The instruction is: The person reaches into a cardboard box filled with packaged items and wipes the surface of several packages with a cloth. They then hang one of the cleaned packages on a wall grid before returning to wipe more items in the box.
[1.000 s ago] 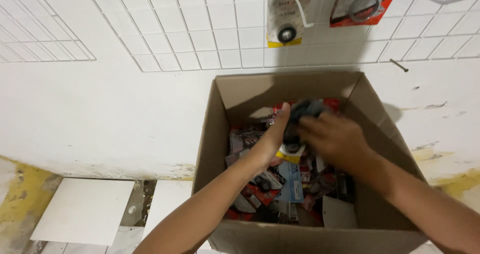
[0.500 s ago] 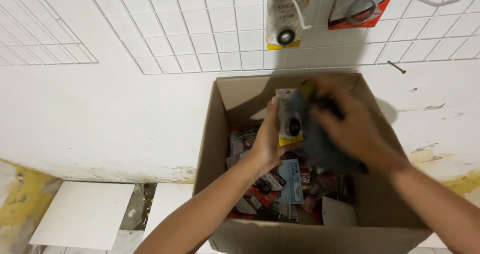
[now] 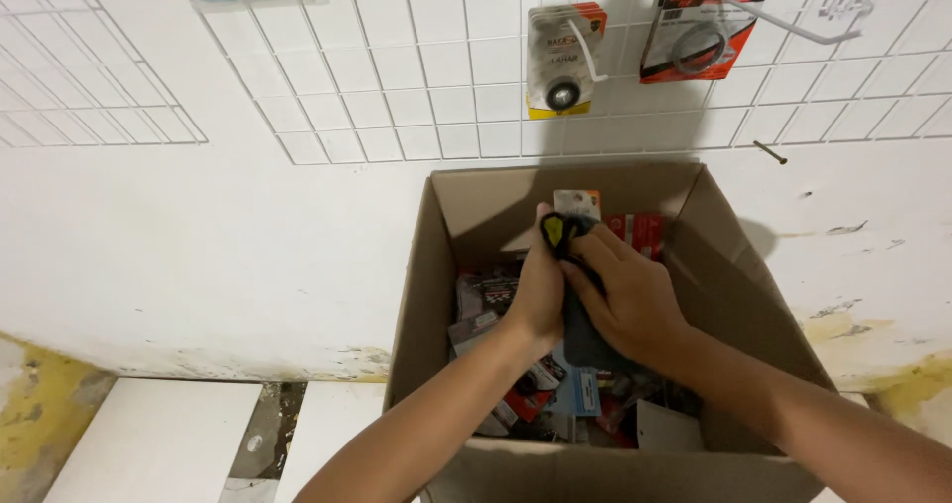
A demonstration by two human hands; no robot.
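The small carded packet (image 3: 576, 205) had been lifted clear of the jumble half a second earlier; now it sat lower, upright just above the packets inside the cardboard box (image 3: 436, 265), and the blurred sweep of the dark cloth (image 3: 580, 329) had settled into a press against its face. The left hand (image 3: 540, 290) was closed around the packet's left edge. The right hand (image 3: 630, 300) was curled over the cloth, fingers (image 3: 595, 250) bent against the packet. Above, similar packets hung on the white wire grid (image 3: 397, 86).
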